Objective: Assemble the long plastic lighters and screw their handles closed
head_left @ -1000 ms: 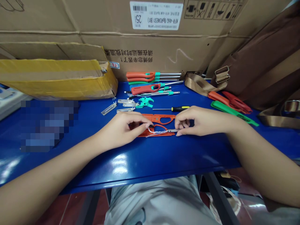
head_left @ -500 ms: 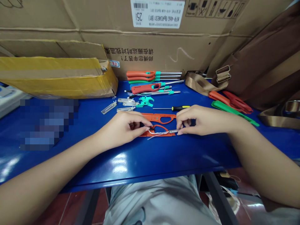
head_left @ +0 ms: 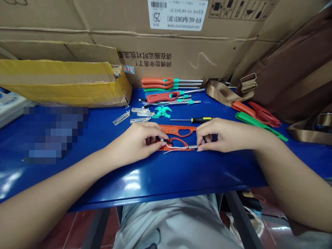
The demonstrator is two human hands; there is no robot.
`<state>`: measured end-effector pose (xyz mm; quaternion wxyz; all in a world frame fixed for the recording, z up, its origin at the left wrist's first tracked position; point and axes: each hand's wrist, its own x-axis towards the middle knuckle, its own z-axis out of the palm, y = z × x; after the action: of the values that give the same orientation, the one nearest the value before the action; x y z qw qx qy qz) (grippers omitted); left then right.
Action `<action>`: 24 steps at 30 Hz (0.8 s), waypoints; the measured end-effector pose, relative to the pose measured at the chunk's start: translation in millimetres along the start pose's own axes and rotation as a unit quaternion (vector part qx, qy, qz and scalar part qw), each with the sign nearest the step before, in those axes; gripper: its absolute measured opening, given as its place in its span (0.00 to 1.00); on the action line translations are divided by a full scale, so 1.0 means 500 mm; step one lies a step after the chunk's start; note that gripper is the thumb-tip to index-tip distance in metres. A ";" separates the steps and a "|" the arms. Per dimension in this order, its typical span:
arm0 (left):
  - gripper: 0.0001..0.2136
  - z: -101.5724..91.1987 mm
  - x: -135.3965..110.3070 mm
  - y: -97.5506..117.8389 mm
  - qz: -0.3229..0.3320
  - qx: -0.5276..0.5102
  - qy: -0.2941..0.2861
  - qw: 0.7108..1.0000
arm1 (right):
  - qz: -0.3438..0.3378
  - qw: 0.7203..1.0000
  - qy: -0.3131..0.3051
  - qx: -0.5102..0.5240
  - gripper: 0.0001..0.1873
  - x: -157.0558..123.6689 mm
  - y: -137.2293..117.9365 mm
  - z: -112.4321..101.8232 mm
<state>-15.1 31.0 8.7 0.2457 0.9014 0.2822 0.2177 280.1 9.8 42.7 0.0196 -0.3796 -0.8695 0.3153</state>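
Note:
Two orange lighter shell halves (head_left: 178,130) lie side by side on the blue table (head_left: 166,173). My left hand (head_left: 140,140) is closed, pinching a small part with a white wire (head_left: 174,147) at the near shell (head_left: 178,146). My right hand (head_left: 220,135) is closed too, pinching a short metal tube (head_left: 193,147) at the shell's right end.
Behind the shells lie a yellow-handled screwdriver (head_left: 197,120), teal plastic pieces (head_left: 161,112), metal clips (head_left: 138,115) and finished orange and green lighters (head_left: 168,90). More shells (head_left: 256,116) lie right, beside a brown strap (head_left: 225,91). A taped carton (head_left: 62,83) and a big cardboard box (head_left: 166,38) stand behind.
The white wire has been drawn closer into the near shell. My left fingers shifted slightly to the right along it. My right hand keeps its pinch on the tube.

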 end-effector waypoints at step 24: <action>0.06 0.006 0.002 -0.001 -0.001 0.001 0.020 1.000 | 0.017 0.999 0.014 -0.041 0.10 0.000 -0.010 0.008</action>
<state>-12.9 30.9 6.3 0.2392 0.8968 0.2886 0.2352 276.1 5.0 42.1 0.0105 -0.3990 -0.8749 0.2743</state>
